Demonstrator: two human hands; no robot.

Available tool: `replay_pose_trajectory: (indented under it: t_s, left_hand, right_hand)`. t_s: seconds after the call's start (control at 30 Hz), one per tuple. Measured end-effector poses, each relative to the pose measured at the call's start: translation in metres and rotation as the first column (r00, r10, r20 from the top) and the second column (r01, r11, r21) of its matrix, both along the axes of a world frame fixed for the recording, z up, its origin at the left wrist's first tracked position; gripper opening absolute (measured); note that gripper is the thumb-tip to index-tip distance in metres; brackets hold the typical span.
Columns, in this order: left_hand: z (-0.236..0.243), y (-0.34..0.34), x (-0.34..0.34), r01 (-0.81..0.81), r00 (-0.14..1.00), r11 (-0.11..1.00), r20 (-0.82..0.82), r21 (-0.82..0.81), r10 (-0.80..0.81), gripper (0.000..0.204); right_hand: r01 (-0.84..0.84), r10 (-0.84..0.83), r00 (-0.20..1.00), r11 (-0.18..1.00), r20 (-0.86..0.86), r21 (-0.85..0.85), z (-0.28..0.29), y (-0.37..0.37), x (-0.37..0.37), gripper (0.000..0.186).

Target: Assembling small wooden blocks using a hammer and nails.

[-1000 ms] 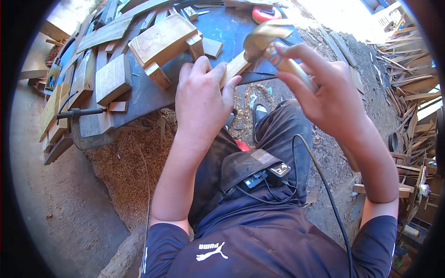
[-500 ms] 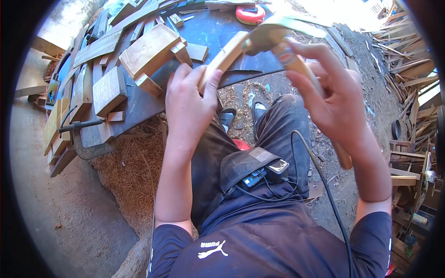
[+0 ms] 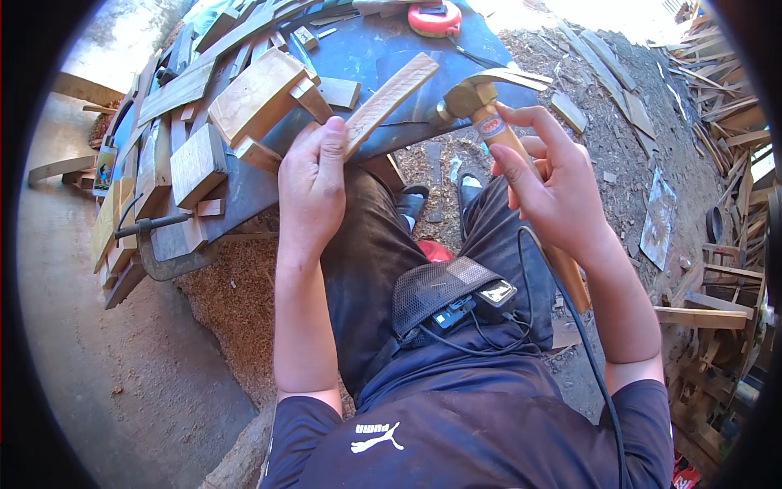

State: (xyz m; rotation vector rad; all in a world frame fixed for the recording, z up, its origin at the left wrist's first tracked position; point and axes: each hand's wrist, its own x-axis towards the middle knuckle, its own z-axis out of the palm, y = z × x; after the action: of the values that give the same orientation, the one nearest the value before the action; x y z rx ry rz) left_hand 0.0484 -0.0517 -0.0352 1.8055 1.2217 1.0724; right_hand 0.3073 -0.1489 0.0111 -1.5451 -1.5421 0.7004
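My left hand (image 3: 314, 183) grips a narrow wooden strip (image 3: 387, 102) near its lower end, thumb on top, with the strip angled up to the right over the table edge. My right hand (image 3: 550, 183) is wrapped loosely around the wooden handle of a claw hammer (image 3: 464, 102), close below its metal head, which sits just right of the strip, apart from it. The long handle runs down past my wrist. Beyond my left hand, a wooden block assembly (image 3: 252, 94) with short legs rests on the blue-grey table.
The table (image 3: 411, 73) holds many offcuts (image 3: 175, 94), a pale block (image 3: 198, 167), a red tape measure (image 3: 432, 22) and a metal clamp (image 3: 163, 228) at its corner. Piles of wood scraps (image 3: 725, 98) lie at right. My legs, a mesh pouch (image 3: 428, 297) and cables (image 3: 582, 330) are below.
Both hands have moved down, my left also leftward with the strip. The hammer head, earlier against the strip's upper end, is now to its right and separated from it.
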Motion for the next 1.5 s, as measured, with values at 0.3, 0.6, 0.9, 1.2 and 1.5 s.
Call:
replay_pose_trajectory:
  t_s: [0.3,0.6,0.9,1.2,1.5]
  left_hand:
    - [0.000,-0.007,0.016,-0.089,0.948,0.945,-0.264,0.314,0.177,0.036]
    - [-0.006,-0.009,0.019,-0.049,0.931,0.882,-0.300,0.469,0.211,0.033]
    - [-0.007,-0.006,0.020,-0.021,0.930,0.872,-0.312,0.489,0.196,0.031]
    - [-0.008,-0.007,0.021,-0.022,0.933,0.877,-0.304,0.480,0.191,0.032]
    - [-0.007,-0.004,0.021,-0.021,0.934,0.882,-0.306,0.471,0.186,0.033]
  right_hand:
    - [-0.120,0.137,0.973,0.988,-0.184,0.100,0.049,0.009,-0.010,0.041]
    - [-0.235,0.134,0.802,0.967,0.583,0.100,0.089,0.024,-0.033,0.035]
    - [-0.260,0.057,0.834,0.918,0.549,0.299,0.054,0.041,-0.025,0.037]
    - [-0.239,0.119,0.853,0.955,0.508,0.177,0.055,0.033,-0.033,0.038]
    - [-0.225,0.104,0.917,0.931,0.384,0.286,0.056,0.030,-0.028,0.045]
